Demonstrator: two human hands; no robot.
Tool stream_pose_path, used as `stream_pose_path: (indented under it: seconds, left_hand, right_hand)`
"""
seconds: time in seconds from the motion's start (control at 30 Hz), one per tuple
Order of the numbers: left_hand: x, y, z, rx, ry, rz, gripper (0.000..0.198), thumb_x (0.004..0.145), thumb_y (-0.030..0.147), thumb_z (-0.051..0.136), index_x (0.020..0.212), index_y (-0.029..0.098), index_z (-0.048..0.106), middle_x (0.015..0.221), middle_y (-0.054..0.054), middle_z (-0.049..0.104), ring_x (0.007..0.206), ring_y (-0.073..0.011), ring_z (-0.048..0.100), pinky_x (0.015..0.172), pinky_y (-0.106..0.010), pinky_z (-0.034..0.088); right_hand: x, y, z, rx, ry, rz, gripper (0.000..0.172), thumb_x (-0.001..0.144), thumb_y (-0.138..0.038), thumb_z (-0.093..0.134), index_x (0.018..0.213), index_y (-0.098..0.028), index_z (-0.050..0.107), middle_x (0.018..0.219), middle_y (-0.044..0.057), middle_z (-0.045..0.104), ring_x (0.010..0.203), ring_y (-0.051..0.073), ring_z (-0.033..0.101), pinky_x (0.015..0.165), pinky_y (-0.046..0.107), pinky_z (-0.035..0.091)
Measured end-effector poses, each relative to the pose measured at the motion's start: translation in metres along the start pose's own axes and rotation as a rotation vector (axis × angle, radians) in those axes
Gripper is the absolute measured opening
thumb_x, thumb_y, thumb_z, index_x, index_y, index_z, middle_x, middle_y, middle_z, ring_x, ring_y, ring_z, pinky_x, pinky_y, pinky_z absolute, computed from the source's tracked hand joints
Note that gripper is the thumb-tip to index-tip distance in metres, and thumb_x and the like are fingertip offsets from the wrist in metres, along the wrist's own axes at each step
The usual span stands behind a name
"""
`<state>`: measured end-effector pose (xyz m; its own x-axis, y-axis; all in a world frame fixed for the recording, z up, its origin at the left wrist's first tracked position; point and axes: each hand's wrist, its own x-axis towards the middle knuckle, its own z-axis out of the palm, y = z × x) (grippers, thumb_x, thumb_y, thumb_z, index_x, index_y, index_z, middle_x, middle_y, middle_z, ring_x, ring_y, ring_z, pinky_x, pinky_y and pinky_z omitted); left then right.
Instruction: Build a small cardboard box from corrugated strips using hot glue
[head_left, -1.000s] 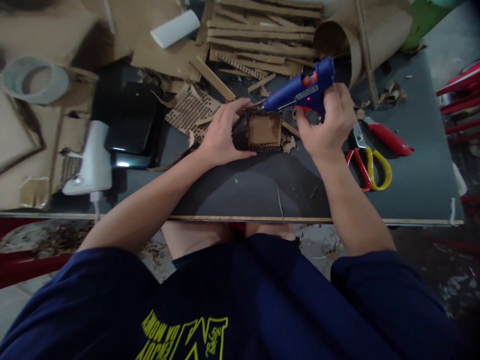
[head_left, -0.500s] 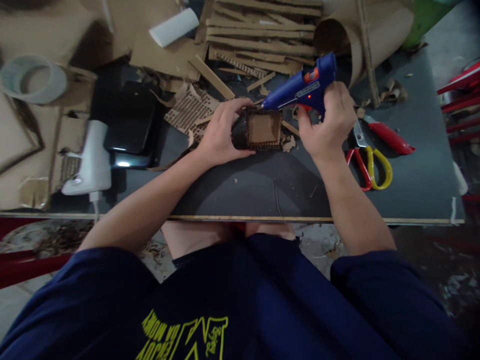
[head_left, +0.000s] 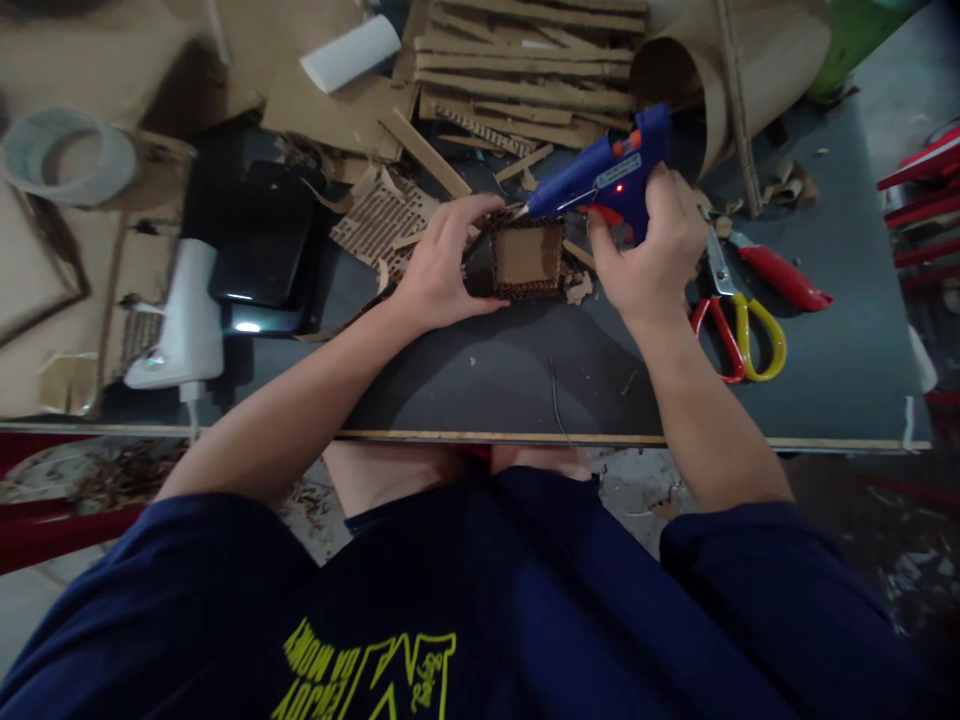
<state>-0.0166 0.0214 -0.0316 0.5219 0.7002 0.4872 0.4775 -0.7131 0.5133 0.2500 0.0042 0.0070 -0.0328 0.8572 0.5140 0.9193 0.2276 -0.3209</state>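
A small rectangular cardboard box point(head_left: 529, 256) with corrugated walls lies on the dark tabletop in front of me. Thumb and fingers of my left hand point(head_left: 442, 265) grip its left end at the near and far sides. My right hand point(head_left: 656, 245) is wrapped round the handle of a blue hot glue gun point(head_left: 592, 180), whose red light glows. The gun slants down to the left, and its nozzle tip is at the box's far left corner; whether it touches the rim I cannot tell. Torn cardboard scraps point(head_left: 579, 288) lie at the box's right side.
Scissors point(head_left: 739, 335) with red and yellow handles and a red-handled tool point(head_left: 784, 275) lie to the right. Cardboard strips point(head_left: 525, 70) are stacked at the back. Leftward are a black box-shaped device point(head_left: 259, 235), a white corded device point(head_left: 180, 320) and a tape roll point(head_left: 67, 158).
The glue gun's nozzle has shifted slightly left and down along the box's far rim, my right hand moving with it. My left hand stays on the box.
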Motion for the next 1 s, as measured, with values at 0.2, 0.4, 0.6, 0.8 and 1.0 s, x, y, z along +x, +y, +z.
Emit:
stream_pose_path:
  seconds: [0.2, 0.4, 0.6, 0.8, 1.0]
  left_hand:
    - [0.001, 0.004, -0.003, 0.041, 0.034, 0.036, 0.087, 0.075, 0.053, 0.075, 0.145, 0.031, 0.029, 0.148, -0.013, 0.045, 0.132, -0.0375, 0.048, 0.098, -0.059, 0.052]
    - [0.002, 0.007, -0.006, 0.056, 0.021, 0.039, 0.086, 0.076, 0.055, 0.075, 0.143, 0.027, 0.029, 0.147, -0.011, 0.046, 0.121, -0.0335, 0.055, 0.098, -0.059, 0.051]
    - [0.001, 0.007, -0.004, 0.022, 0.021, -0.032, 0.087, 0.070, 0.060, 0.077, 0.139, 0.033, 0.033, 0.147, -0.010, 0.047, 0.118, -0.0348, 0.059, 0.100, -0.059, 0.049]
    - [0.000, 0.000, -0.004, -0.040, -0.007, -0.016, 0.088, 0.071, 0.069, 0.070, 0.139, 0.028, 0.031, 0.153, -0.009, 0.042, 0.126, -0.0355, 0.051, 0.106, -0.064, 0.041]
    - [0.001, 0.002, -0.004, -0.015, 0.026, 0.013, 0.079, 0.072, 0.062, 0.073, 0.135, 0.030, 0.037, 0.147, -0.008, 0.048, 0.114, -0.0331, 0.056, 0.100, -0.062, 0.045]
  right_hand:
    - [-0.002, -0.008, -0.007, -0.015, 0.000, 0.047, 0.053, 0.092, -0.050, 0.052, 0.139, -0.027, 0.043, 0.131, 0.015, 0.060, 0.127, 0.036, 0.053, 0.105, 0.056, 0.046]
    - [-0.004, -0.009, -0.006, 0.023, 0.044, 0.045, 0.056, 0.092, -0.056, 0.049, 0.137, -0.024, 0.045, 0.131, 0.017, 0.059, 0.131, 0.036, 0.050, 0.106, 0.056, 0.045]
    - [-0.004, -0.005, -0.003, -0.055, 0.133, -0.001, 0.053, 0.090, -0.057, 0.050, 0.133, -0.026, 0.052, 0.127, 0.015, 0.062, 0.125, 0.036, 0.056, 0.104, 0.056, 0.047]
    - [-0.003, 0.002, 0.000, -0.040, 0.124, -0.034, 0.059, 0.090, -0.061, 0.048, 0.134, -0.023, 0.053, 0.130, 0.018, 0.060, 0.128, 0.039, 0.055, 0.108, 0.059, 0.044]
    - [-0.004, -0.010, -0.011, -0.092, 0.040, -0.026, 0.051, 0.093, -0.058, 0.045, 0.134, -0.030, 0.053, 0.122, 0.013, 0.066, 0.121, 0.033, 0.059, 0.106, 0.054, 0.048]
